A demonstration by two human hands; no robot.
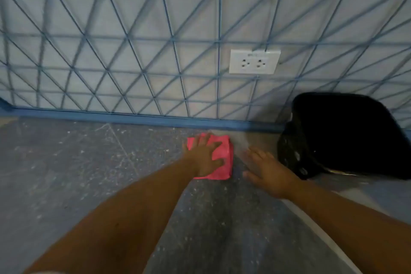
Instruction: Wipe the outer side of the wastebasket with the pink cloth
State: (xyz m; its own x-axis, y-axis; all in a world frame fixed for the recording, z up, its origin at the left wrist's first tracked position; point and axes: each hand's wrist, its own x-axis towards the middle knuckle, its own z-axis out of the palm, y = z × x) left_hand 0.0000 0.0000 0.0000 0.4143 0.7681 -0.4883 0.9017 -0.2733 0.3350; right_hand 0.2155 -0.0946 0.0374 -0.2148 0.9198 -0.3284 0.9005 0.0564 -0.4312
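The left hand [205, 154] presses flat, fingers spread, on a folded pink cloth [219, 158] on the speckled floor [89, 173] near the blue baseboard [133, 117]. The right hand [268, 172] lies released just beside it, seemingly touching the floor.

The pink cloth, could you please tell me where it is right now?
In the head view the pink cloth lies on the speckled counter just right of centre, under the left hand, near the blue wall edge.
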